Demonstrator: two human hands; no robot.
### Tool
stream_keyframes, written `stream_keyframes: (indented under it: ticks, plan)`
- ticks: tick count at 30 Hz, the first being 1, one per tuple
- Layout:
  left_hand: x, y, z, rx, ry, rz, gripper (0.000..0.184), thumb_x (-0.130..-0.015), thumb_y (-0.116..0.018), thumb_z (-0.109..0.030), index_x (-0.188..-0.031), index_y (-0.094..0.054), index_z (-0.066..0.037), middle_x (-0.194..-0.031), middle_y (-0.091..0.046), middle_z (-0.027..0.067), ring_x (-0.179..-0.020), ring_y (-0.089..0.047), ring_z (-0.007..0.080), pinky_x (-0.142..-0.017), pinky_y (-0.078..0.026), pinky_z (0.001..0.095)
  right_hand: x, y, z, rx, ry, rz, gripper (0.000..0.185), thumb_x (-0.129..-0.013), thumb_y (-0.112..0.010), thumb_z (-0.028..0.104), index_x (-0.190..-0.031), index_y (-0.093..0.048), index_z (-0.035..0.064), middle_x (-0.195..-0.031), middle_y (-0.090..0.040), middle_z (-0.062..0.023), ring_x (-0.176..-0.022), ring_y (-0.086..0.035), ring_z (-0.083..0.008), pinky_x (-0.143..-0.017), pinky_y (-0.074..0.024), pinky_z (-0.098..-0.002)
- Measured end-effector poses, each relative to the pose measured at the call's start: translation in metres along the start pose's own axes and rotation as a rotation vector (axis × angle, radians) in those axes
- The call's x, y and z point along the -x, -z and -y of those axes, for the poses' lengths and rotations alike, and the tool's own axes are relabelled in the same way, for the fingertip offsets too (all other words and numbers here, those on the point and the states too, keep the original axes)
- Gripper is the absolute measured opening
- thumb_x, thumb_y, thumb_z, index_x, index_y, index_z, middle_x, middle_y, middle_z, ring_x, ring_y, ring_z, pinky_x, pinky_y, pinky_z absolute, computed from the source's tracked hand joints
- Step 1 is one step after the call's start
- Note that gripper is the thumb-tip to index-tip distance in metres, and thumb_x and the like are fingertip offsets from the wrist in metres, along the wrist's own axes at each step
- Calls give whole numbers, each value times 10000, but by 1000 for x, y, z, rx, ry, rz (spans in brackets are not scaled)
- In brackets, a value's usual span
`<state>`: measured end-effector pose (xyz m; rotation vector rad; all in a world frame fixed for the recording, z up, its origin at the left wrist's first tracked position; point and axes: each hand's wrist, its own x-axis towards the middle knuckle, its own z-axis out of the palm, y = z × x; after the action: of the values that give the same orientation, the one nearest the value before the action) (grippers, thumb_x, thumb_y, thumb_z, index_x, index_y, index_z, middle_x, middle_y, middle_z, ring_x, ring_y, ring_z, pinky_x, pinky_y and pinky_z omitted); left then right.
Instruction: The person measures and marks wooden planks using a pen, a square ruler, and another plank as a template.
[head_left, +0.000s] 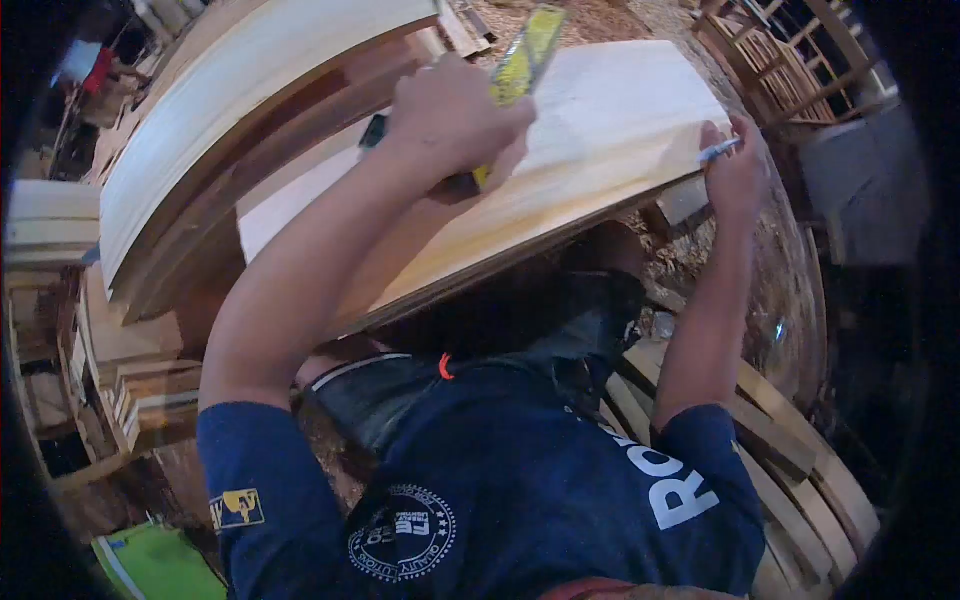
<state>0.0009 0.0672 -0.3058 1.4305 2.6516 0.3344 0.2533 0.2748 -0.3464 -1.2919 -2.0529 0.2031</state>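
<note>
My left hand is closed around a yellow tape measure whose dark-marked strip sticks out above my fingers. Dark parts show on both sides of this hand; whether they belong to the tape is unclear. Beneath it lies a wide, pale wooden board, tilted across the space above my lap. At the board's right end, my right hand pinches a blue-and-white pen against or very near the edge. Part of the board is hidden by my left forearm.
Curved wooden pieces are stacked at the upper left, close to my left arm. More curved strips lie at the lower right. Wood shavings cover the ground. A wooden frame stands at the upper right, and a green cloth lies lower left.
</note>
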Motion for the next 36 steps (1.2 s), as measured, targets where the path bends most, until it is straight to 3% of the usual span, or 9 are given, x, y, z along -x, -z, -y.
stream_keyframes:
  ticks: [11, 15, 17, 24, 27, 29, 31, 34, 36]
  plan:
    - [60, 0, -4, 21, -26, -100, 523, -891, -667, -451, -1056, -664, 44, -1171, -600, 241, -1111, -586, 389, -965, -456, 465, 23, 35, -6, -202, -228, 50, 487, -877, -783, 281, -1232, -649, -23, -1166, -694, -242, -1061, -693, -341, -931, -537, -425]
    - [68, 6, -12, 106, -128, -114, 531, -905, -641, -458, -1059, -665, 50, -1196, -587, 225, -1117, -578, 377, -990, -453, 465, 29, 40, -25, -240, -133, 39, 438, -838, -810, 221, -1208, -671, 32, -1196, -697, -204, -1055, -681, -366, -943, -527, -438]
    - [71, 17, -29, 58, -250, -170, 511, -909, -651, -435, -1023, -647, 63, -1103, -612, 206, -1039, -607, 361, -953, -469, 434, 29, 51, -16, -238, 246, -137, 421, -797, -826, 200, -1174, -688, 74, -1194, -702, -172, -1085, -667, -353, -957, -514, -437]
    - [38, 64, -80, 809, -327, 964, 615, -981, -525, -580, -984, -675, 16, -887, -683, 92, -848, -645, 157, -789, -508, 275, 14, 87, 31, -138, 902, -75, 315, -712, -851, 190, -972, -689, 115, -1040, -718, -85, -1049, -676, -285, -917, -512, -426]
    - [19, 51, -60, 1071, -564, 844, 814, -977, -394, -722, -1093, -670, 35, -953, -721, 136, -879, -680, 195, -797, -518, 291, 19, 94, 15, -356, 651, 149, 271, -756, -837, 214, -927, -667, 89, -957, -715, -84, -937, -697, -284, -869, -523, -429]
    - [3, 53, -37, 1210, -288, 798, 1079, -872, -282, -900, -1327, -585, 30, -1083, -721, 172, -996, -692, 259, -831, -525, 333, 30, 83, 1, -483, 332, 236, 349, -782, -851, 261, -993, -672, 48, -927, -710, -136, -874, -698, -314, -830, -535, -433]
    - [4, 39, -42, 1351, -150, 562, 912, -923, -460, -782, -1387, -540, -1, -1119, -700, 151, -968, -684, 218, -816, -535, 351, 37, 90, -1, -332, 134, 247, 413, -788, -861, 287, -1046, -672, 26, -947, -709, -159, -907, -694, -337, -833, -541, -439]
    - [-23, -1, -46, 765, -226, 219, 595, -904, -748, -304, -1391, -546, -29, -997, -674, 89, -874, -650, 99, -753, -527, 318, 46, 73, -12, -364, 29, 250, 507, -791, -862, 281, -1167, -645, 20, -1024, -694, -203, -965, -677, -359, -855, -538, -431]
    - [-47, -12, -48, 604, -214, 149, 553, -917, -734, -302, -1370, -576, -26, -974, -694, 95, -882, -652, 110, -762, -527, 325, 48, 71, -13, -379, 31, 262, 474, -813, -833, 190, -1199, -623, 14, -1082, -679, -202, -966, -675, -354, -857, -535, -424]
